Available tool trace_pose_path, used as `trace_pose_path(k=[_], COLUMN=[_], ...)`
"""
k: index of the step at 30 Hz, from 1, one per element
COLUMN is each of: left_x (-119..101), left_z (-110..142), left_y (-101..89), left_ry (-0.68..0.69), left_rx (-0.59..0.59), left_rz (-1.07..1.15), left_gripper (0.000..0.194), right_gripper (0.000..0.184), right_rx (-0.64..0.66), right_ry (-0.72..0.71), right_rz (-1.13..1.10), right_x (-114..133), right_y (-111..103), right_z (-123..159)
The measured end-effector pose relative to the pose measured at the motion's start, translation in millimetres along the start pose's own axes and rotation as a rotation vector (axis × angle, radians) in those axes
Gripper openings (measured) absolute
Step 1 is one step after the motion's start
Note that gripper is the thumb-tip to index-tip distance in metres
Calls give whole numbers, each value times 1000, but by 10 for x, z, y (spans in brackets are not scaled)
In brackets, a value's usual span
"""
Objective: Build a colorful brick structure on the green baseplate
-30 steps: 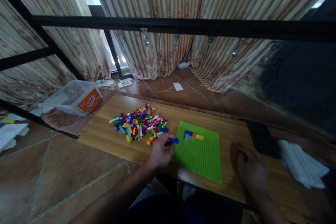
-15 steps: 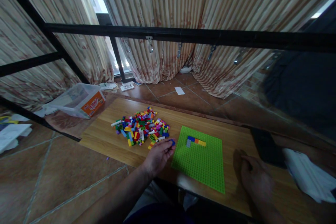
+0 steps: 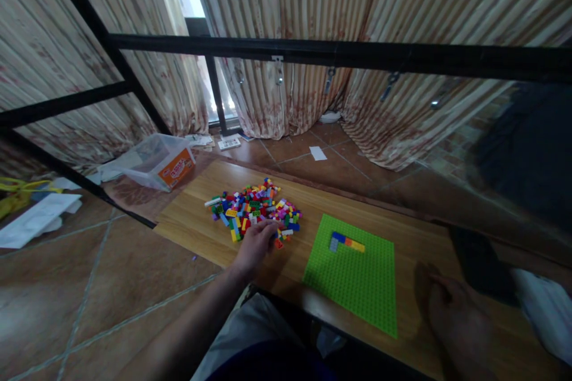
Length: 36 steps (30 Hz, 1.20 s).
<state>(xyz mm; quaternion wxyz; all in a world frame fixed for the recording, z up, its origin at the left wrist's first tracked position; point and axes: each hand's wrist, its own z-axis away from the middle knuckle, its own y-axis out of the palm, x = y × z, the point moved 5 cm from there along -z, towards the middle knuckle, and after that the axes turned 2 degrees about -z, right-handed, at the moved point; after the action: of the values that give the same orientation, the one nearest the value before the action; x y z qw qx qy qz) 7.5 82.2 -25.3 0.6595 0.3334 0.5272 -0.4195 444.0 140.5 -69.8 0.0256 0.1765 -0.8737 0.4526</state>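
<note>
A pile of small coloured bricks lies on the wooden table. My left hand reaches into the pile's near edge, fingers stretched out over the bricks, nothing plainly held. To the right lies a green baseplate with a short row of grey, blue, orange and yellow bricks at its far side. My right hand rests on the table to the right of the baseplate, fingers curled in, with nothing visible in it.
A clear plastic box with an orange label stands at the table's far left corner. A black metal rail crosses above the table. A dark flat object and white paper lie at the right. Striped curtains hang behind.
My left hand held a blue brick at the baseplate's left edge, then drew left to the pile; the brick no longer shows in its fingers. The view has shifted left. The right hand stayed put.
</note>
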Motion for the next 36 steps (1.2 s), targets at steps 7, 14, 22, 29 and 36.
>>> trace_pose_path(k=[7, 14, 22, 29, 36], left_x=[-42, -29, -76, -105, 169], left_z=[-471, -521, -438, 28, 350], left_y=[-315, -364, -333, 72, 792], left_ry=[66, 112, 32, 130, 335], left_rx=[-64, -117, -15, 215, 301], left_rz=[-415, -409, -245, -165, -549], left_gripper=[32, 35, 32, 35, 23], right_gripper=[30, 29, 31, 32, 26], right_rx=[-10, -31, -7, 11, -7], right_ry=[-11, -44, -4, 60, 77], right_rz=[24, 28, 5, -8, -14], right_x=[-8, -37, -34, -39, -9], right_y=[5, 26, 34, 56, 32], right_z=[-6, 6, 12, 20, 5])
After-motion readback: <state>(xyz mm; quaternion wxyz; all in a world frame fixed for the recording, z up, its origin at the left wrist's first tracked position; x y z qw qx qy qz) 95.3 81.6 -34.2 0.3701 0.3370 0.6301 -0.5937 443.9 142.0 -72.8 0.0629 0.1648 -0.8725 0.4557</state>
